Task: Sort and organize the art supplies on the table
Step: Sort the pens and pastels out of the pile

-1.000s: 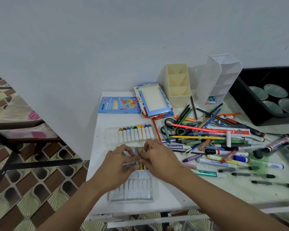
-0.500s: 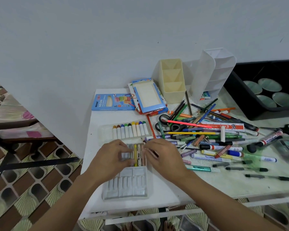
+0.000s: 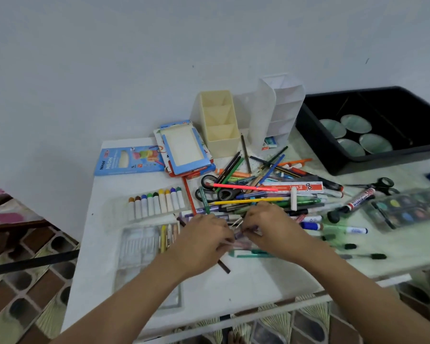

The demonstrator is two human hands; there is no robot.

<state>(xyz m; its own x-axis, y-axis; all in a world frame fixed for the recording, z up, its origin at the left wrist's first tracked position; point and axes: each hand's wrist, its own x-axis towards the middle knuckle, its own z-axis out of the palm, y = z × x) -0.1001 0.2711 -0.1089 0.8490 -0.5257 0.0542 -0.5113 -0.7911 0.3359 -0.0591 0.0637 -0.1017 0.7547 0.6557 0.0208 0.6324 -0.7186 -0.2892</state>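
Head view: a purplish stick (image 3: 245, 235) is pinched by the right hand's (image 3: 271, 232) curled fingers at the pen pile's (image 3: 258, 194) near edge. The left hand's (image 3: 204, 242) fingers are curled beside it, their grip lost in blur. Loose pens could be swept off the table (image 3: 233, 289) by the forearms.

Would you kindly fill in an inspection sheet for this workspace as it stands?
Surface: white table, crowded.
Job's things: crayon tray part filled; clear tray holds few crayons; pen and pencil pile unsorted; cream organizer empty.
Clutter: neon crayon box, scissors, watercolour palette.
Hands: left hand and right hand meet over a purplish stick; grip blurred.
Cables: nothing seen.
Surroundings: wall, black bin holding plates, tiled floor.
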